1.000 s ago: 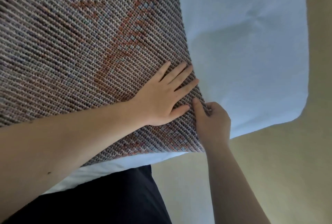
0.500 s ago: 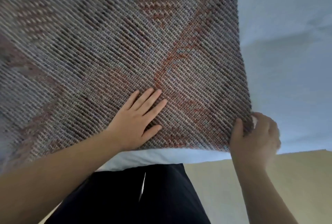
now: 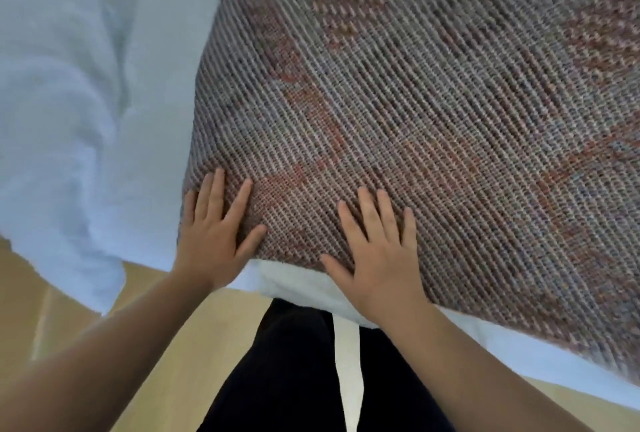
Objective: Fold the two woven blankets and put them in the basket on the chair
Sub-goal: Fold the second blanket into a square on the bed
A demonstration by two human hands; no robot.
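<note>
Your left hand (image 3: 211, 241) lies flat on the blanket (image 3: 415, 120) at its near left corner, fingers (image 3: 239, 205) straight and spread wide, holding nothing. The outer fingers reach the blanket's left edge, and the heel of the hand sits past the near edge, over the sheet (image 3: 156, 51).

Your right hand (image 3: 379, 258) lies flat on the same blanket, to the right of the left hand and apart from it. Its fingers are also straight and spread, palm down, gripping nothing. The thumb points left along the near edge, and the wrist crosses over the white strip of sheet at the bed's edge.

The blanket is spread flat on the bed, over the pale sheet. It is woven in grey-brown with reddish-orange patterning and fills the upper right of the view, running out of frame at the top and right. Its left edge runs up from your left hand; its near edge runs from the left hand down toward the lower right.

A bunched white duvet (image 3: 52, 120) lies on the bed to the left of the blanket, hanging over the near edge. Below the bed you see a tan floor (image 3: 156, 345) and your dark trousers (image 3: 294, 379) with a white drawstring (image 3: 349, 372)
</note>
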